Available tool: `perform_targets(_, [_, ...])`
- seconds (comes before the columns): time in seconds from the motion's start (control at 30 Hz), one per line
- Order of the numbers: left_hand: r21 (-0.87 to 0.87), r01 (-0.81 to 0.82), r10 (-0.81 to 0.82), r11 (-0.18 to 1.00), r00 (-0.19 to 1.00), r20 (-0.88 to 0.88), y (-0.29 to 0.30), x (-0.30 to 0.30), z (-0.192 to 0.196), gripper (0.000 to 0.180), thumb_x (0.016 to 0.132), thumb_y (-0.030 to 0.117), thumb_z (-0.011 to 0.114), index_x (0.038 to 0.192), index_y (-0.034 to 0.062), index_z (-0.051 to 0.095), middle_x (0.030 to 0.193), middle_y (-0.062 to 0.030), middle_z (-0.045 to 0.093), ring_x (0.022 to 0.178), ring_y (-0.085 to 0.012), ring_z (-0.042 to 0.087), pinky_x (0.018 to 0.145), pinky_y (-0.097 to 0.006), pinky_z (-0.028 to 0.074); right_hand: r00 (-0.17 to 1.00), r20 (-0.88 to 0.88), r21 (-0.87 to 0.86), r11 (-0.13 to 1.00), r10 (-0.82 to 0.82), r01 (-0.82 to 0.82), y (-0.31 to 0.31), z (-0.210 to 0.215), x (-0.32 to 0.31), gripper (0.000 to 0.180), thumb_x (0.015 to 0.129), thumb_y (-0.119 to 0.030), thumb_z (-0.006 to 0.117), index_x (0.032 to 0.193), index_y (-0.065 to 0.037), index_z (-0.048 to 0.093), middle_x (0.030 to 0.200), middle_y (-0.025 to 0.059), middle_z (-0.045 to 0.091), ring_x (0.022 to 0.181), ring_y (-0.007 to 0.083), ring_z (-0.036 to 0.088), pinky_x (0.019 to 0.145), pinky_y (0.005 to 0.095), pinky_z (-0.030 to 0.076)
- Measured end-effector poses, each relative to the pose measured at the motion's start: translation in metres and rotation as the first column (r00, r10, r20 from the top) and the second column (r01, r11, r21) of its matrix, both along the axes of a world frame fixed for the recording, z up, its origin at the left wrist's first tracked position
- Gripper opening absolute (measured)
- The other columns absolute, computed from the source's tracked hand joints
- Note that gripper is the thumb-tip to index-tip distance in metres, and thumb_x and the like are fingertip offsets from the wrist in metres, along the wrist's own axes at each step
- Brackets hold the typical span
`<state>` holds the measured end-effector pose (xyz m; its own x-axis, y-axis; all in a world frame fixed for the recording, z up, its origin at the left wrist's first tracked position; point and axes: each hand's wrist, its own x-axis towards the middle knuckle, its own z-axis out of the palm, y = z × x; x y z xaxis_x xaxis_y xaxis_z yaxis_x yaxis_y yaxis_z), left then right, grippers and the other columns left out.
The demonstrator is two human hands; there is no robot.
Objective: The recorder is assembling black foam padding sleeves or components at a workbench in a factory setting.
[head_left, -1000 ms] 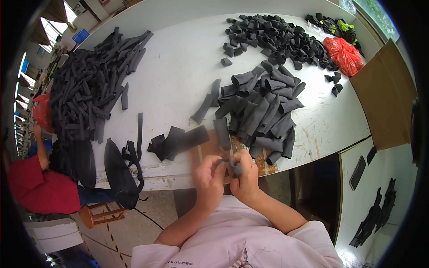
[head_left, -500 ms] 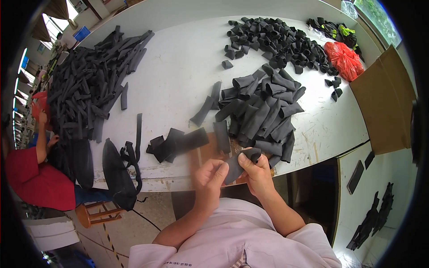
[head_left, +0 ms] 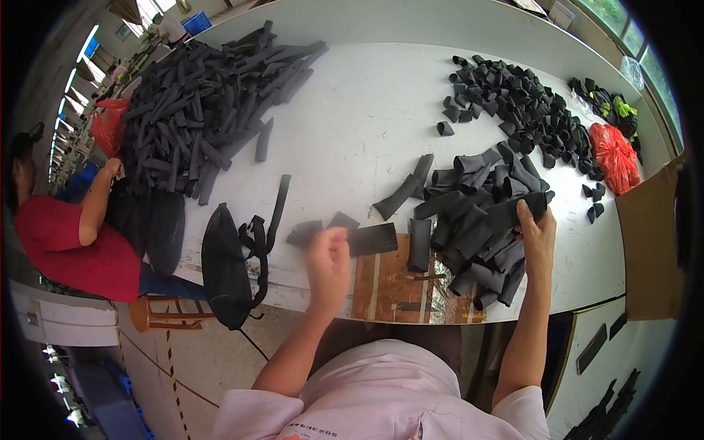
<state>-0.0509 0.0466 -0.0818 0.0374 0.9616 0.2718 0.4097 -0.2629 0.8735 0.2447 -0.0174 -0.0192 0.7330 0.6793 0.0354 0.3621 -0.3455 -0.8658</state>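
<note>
While the right hand point(head_left: 537, 231) grips a dark grey tube point(head_left: 504, 215) between thumb and fingers above a heap of similar tubes point(head_left: 466, 233), the left hand point(head_left: 328, 265) blurs over some flat dark pieces point(head_left: 375, 239) on the white table point(head_left: 359, 139); whether its curled fingers grasp one cannot be told. Beyond the heap lies a pile of short black rings point(head_left: 524, 106), near a red plastic bag point(head_left: 614, 158).

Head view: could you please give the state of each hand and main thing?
Dark tube, gripped
Right hand, closed on it
Left hand, blurred, fingers curled; grip unclear
Tube pile, heaped
Strip pile, heaped
Short-piece pile, heaped, some strays
Right-side red bag, bulging
</note>
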Motion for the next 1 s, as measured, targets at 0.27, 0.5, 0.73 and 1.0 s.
perform_targets(0.27, [-0.029,-0.079,0.034,0.996,0.693,-0.721,0.053,-0.042,-0.055,0.019,0.067,0.003,0.064,0.083,0.0009,0.055,0.081,-0.0135,0.052,0.085,-0.0317,0.048,0.075,-0.039,0.040,0.993,-0.049,0.242,0.966,0.104,-0.089,-0.060,-0.032,-0.069,0.020,0.082,-0.004,0.053,0.101,0.001,0.051,0.079,0.0055,0.054,0.069,0.0092,0.052,0.060,0.0209,0.042])
perform_targets(0.5, [-0.063,-0.216,0.194,0.974,0.950,-0.245,0.039,-0.067,-0.021,0.011,0.074,0.008,0.057,0.073,-0.0008,0.051,0.071,-0.0128,0.055,0.068,-0.0268,0.054,0.060,-0.035,0.041,0.726,-0.214,0.038,0.748,0.654,-0.662,-0.064,-0.035,-0.132,0.010,0.080,-0.007,0.059,0.085,0.001,0.055,0.069,0.0052,0.053,0.057,0.0103,0.051,0.052,0.0227,0.041])
perform_targets(0.73, [-0.398,0.289,-0.188,0.871,0.943,0.274,-0.018,-0.032,0.030,0.007,0.076,0.005,0.059,0.077,0.0013,0.053,0.070,0.0005,0.053,0.063,-0.0044,0.048,0.057,-0.019,0.039,0.279,-0.777,0.391,0.780,0.565,-0.489,-0.024,-0.034,-0.179,0.037,0.075,-0.028,0.067,0.095,0.000,0.053,0.074,0.0020,0.057,0.064,0.0096,0.052,0.057,0.0251,0.043])
perform_targets(1.0, [-0.473,0.215,0.033,0.854,0.886,0.463,-0.030,-0.014,0.000,0.013,0.083,0.011,0.052,0.090,0.0006,0.055,0.078,-0.0024,0.057,0.068,-0.0064,0.051,0.059,-0.020,0.041,0.232,-0.955,0.120,0.955,0.186,-0.271,-0.002,-0.069,-0.177,0.012,0.081,-0.016,0.060,0.086,-0.006,0.056,0.072,0.0008,0.058,0.056,0.0070,0.051,0.051,0.0220,0.043])
